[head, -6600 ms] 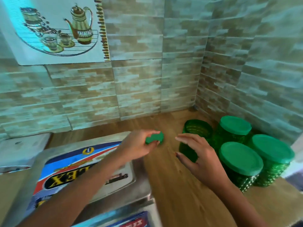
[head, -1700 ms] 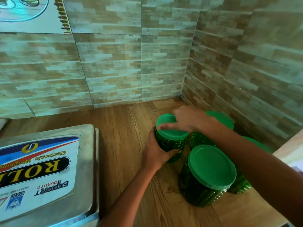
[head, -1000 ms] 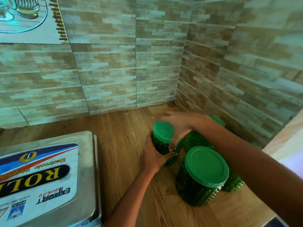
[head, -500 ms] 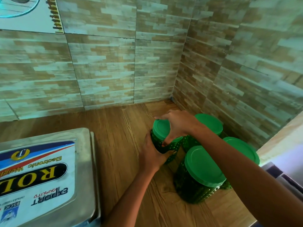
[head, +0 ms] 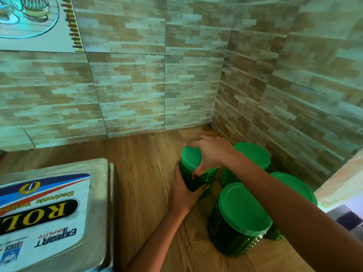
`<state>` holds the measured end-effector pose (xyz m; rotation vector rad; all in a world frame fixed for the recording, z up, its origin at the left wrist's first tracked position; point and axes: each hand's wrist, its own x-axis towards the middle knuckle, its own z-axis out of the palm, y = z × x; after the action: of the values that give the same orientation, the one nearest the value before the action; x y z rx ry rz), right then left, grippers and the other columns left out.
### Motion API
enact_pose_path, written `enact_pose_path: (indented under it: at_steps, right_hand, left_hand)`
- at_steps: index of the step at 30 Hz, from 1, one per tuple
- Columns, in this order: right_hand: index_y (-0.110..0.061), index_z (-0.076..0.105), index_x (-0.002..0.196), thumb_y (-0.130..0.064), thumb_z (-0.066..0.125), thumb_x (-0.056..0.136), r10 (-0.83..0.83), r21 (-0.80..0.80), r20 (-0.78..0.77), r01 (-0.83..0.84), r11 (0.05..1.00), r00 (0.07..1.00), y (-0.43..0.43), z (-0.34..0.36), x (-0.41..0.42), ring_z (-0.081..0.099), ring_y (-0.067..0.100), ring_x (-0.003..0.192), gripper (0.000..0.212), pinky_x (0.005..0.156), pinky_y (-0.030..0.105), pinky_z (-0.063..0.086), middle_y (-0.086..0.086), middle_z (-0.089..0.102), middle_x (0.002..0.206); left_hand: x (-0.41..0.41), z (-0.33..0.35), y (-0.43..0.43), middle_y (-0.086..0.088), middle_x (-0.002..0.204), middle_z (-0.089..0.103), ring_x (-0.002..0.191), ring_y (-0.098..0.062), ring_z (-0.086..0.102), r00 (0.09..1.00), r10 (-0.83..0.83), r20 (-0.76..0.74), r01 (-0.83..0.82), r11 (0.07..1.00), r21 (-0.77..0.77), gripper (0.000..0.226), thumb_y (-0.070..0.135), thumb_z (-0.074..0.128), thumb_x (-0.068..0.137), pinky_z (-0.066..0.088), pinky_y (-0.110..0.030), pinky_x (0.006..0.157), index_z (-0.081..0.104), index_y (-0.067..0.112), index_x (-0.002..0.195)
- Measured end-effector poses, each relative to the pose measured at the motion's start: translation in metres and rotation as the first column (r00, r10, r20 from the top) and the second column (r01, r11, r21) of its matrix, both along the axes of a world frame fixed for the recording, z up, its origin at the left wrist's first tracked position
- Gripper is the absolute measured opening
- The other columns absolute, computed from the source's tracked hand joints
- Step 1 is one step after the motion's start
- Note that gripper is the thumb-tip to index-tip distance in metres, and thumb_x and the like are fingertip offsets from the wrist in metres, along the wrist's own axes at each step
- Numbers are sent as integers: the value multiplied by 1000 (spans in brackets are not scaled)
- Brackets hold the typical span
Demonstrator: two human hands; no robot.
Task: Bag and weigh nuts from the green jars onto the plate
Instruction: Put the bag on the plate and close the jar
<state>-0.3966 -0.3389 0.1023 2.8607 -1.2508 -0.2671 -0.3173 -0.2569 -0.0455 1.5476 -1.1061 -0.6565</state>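
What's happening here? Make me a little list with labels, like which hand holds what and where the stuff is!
left hand: holds the side of the small green jar
right hand: fingers curled over that jar's lid
lid state: on the jar; tight or loose cannot be told
other jars: front jar, back jar, right jar, all lidded
scale: at the left on the wooden counter
nuts, bags, plate: none in view

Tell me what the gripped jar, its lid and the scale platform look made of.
Jar: likely translucent green plastic; glossy studded wall catches light. Lid: opaque green plastic, matte, smooth. Scale platform: metal, probably stainless steel; dull grey brushed sheen, printed sticker on top.
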Motion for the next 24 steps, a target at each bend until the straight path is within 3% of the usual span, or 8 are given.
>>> enact_pose_path:
  at_steps: [4,7,9,14,18,21,24]
  right_hand:
    - [-41,27,144,-59,78,57,54,12,-6,-54,998,999,-22,3,9,48,25,121,103,88,35,43,1,47,138]
    - [-37,27,145,-55,78,60,87,51,11,-87,995,996,-49,4,16,48,25,119,101,89,35,42,4,45,140]
    - [-35,28,145,-55,79,58,93,58,8,-94,994,996,-68,2,23,48,27,117,103,87,35,42,6,45,137]
    - [-32,27,145,-48,82,58,76,109,38,-80,991,996,-111,1,33,44,30,122,104,91,37,41,9,39,142]
    - [-31,26,146,-52,82,55,49,113,23,-51,992,999,-139,3,24,43,32,125,109,97,38,42,9,37,147]
    - [-30,26,146,-53,83,55,14,123,21,-16,992,1000,-155,6,7,41,32,127,110,97,38,40,10,34,148]
    - [-31,27,146,-56,81,55,-13,91,-2,13,996,1000,-164,8,-14,41,32,127,109,100,39,40,11,35,147]
  left_hand:
    - [2,1,-8,9,134,46,119,-3,47,999,25,20,-24,1000,-18,101,49,80,60,49,-33,93,26,27,142]
    - [4,1,-17,7,139,40,119,2,39,995,33,98,-30,999,-30,97,34,81,66,34,-4,86,24,22,144]
    - [5,1,-22,11,140,36,122,2,36,991,25,131,-21,999,-32,96,32,81,68,27,4,84,22,26,144]
    - [1,5,-35,20,136,28,125,3,33,987,-82,136,77,996,41,99,34,80,69,25,-3,99,13,32,142]
    - [-12,13,-52,10,147,27,131,-5,32,957,-250,150,228,962,148,104,30,83,65,26,-16,108,18,23,146]
    - [-28,22,-68,2,147,29,129,-6,32,918,-367,152,337,922,191,104,20,85,64,24,-3,100,20,19,145]
    - [-47,24,-86,17,135,35,119,15,36,871,-480,105,452,866,212,101,6,85,62,23,6,92,22,24,138]
